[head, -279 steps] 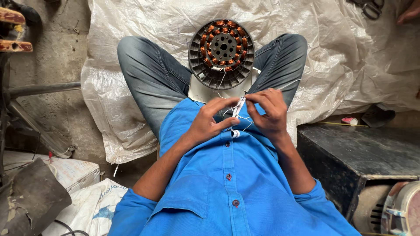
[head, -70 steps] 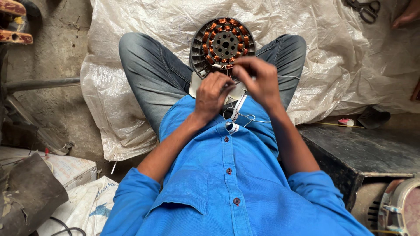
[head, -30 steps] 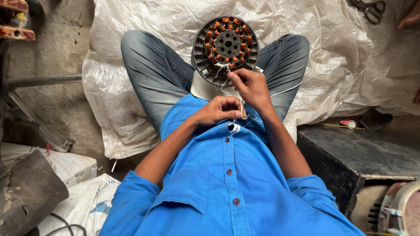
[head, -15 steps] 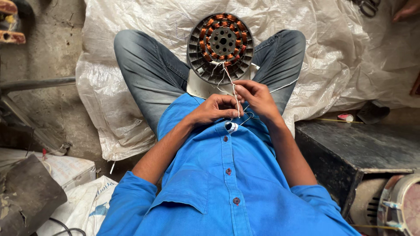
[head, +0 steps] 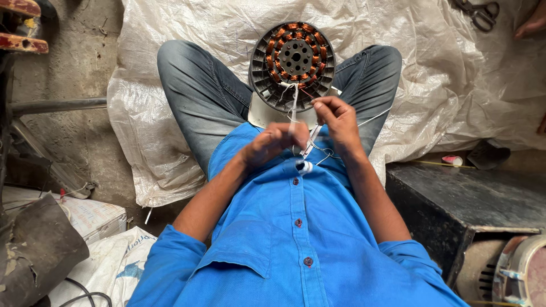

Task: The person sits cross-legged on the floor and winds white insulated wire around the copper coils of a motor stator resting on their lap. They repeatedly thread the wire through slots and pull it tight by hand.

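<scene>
A round grey motor stator [head: 293,63] with copper windings rests between my knees on my lap. White thread [head: 293,105] runs from its lower edge down toward my hands. My left hand [head: 273,142] is closed in front of my blue shirt, pinching the thread. My right hand [head: 335,116] sits just below the stator, fingers pinched on the thread's other strand. A small white spool [head: 304,166] lies on my shirt below both hands.
A white woven sack [head: 432,68] covers the floor under my legs. Scissors [head: 476,12] lie at the top right, near another person's hand [head: 532,23]. A black metal box [head: 472,199] stands at my right, a motor housing [head: 520,276] beside it. Sacks and paper lie at my left.
Over the last seconds my right hand went up to the stator windings and came back down, drawing thread out. My left hand stayed by my chest.
</scene>
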